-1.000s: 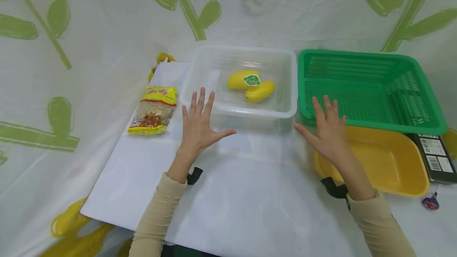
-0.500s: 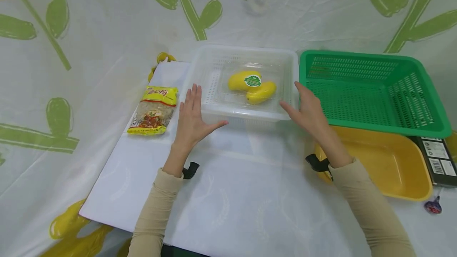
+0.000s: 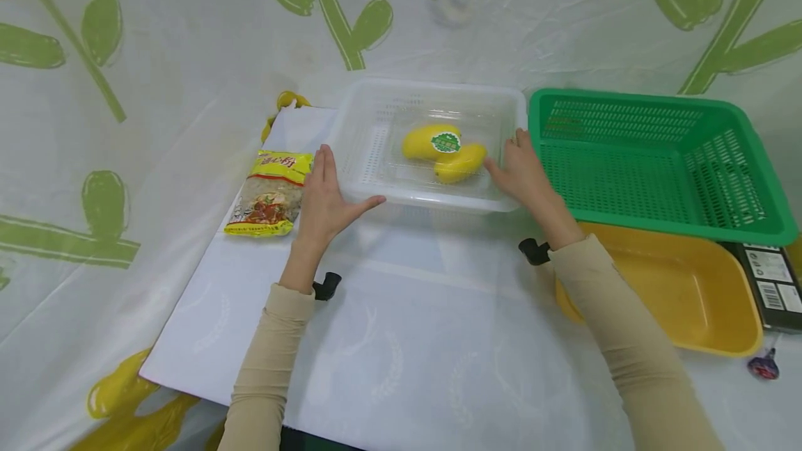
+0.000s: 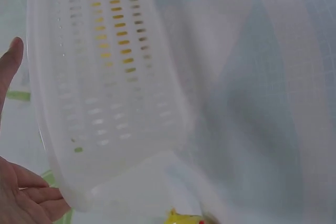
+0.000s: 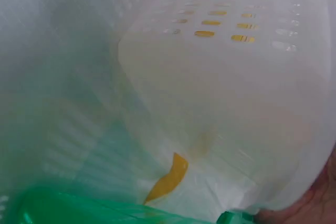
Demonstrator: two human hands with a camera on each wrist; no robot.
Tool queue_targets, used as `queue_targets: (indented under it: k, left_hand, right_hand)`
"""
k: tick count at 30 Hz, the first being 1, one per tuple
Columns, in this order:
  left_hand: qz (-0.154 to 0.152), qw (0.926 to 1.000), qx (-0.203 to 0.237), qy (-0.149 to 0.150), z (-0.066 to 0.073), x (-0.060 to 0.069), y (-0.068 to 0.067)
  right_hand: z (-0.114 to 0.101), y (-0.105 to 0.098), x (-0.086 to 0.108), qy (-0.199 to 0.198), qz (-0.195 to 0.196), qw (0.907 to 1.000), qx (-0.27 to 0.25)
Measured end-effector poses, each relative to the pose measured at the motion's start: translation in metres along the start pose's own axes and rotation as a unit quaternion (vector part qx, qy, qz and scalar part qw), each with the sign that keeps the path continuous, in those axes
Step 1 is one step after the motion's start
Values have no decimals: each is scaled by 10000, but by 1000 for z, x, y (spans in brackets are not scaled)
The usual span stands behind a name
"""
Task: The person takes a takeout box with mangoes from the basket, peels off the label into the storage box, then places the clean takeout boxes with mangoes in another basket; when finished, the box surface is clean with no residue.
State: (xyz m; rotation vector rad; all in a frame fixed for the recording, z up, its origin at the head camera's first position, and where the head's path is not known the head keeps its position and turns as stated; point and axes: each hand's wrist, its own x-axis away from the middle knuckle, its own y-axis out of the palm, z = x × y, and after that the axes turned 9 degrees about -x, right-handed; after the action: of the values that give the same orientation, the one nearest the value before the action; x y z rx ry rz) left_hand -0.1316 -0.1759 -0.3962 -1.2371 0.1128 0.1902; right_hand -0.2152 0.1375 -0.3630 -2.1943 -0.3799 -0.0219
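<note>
A white perforated plastic basket stands at the back middle of the table. Inside it lies a clear plastic box with two yellow mangoes and a green-and-white label. At the basket's front left corner is my left hand, its fingers straight along the side and thumb stretched along the front rim. My right hand grips the right rim, fingers bent over it and thumb reaching inward. Both wrist views show the basket's wall from below, with part of the left hand and part of the right hand by its rim.
Left of the basket lies a yellow noodle bag. A green basket sits close on the right, behind a yellow tub. A black box and a wrapped lollipop are at the far right.
My right hand has moved left from over the green basket and tub to the white basket's right rim. The left hand has shifted slightly left, its fingers drawn together against the basket's side.
</note>
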Motion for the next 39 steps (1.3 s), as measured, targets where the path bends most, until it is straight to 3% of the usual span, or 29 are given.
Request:
queue_targets:
  k: [3,7,11,15,18,22,28,32,39]
  left_hand:
    - [-195,9996,107,-147,-6,-3,0]
    - [-672,9969,180,-357,-11,-8,-1]
    - [-1151,9914,315,-533,-13,-12,-1]
    - [-1393,9877,401,-593,-13,-14,-2]
    - [-1544,9858,392,-541,-13,-16,-4]
    - [-1714,9837,251,-473,-12,-18,-9]
    - [-1968,9785,60,-609,-14,-18,-18]
    - [-2033,9771,79,-623,-15,-18,-19]
    - [-1910,9795,193,-604,-14,-19,-15]
  right_hand:
    - [-2,4,-9,2,-32,9991,420]
    - [-4,10,-17,26,-75,9978,661]
    - [-4,13,-20,59,-41,9991,412]
    - [-3,15,-23,-127,89,9996,221]
    - [-2,16,-23,-159,348,9989,-274]
    - [-3,16,-25,-13,592,9928,-1041]
    - [-10,18,-35,219,263,9915,-1255]
    - [-12,23,-42,624,6,9885,-1378]
    - [-7,32,-42,1067,-98,9801,-1674]
